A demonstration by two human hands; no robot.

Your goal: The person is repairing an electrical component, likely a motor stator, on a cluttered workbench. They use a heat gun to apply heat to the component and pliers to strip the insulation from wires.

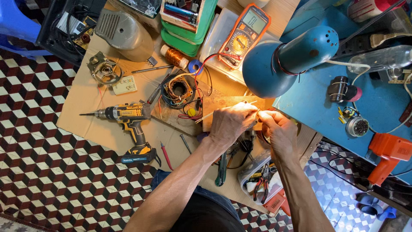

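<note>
Both forearms reach up from the cardboard's point(86, 124) near edge; left hand point(229, 122) and right hand point(277, 124) meet, fingertips pinched on a thin wire point(253, 103) beneath the blue lamp point(283, 60), stator point(179, 89) beyond

A sheet of cardboard point(86, 124) is spread over the patterned tile floor point(38, 172). On it lie a yellow cordless drill point(128, 120), a grey metal housing point(124, 32), a small motor end plate point(103, 68), a cream switch plate point(124, 84), a thin screwdriver point(151, 68), a red probe point(165, 155) and a wooden board point(223, 105) bearing a wound motor stator point(179, 89). A green box point(189, 30) and an orange multimeter point(244, 34) sit farther back. To the right, a blue bench point(317, 103) carries a blue lamp point(283, 60) and an orange tool point(386, 154).
</note>
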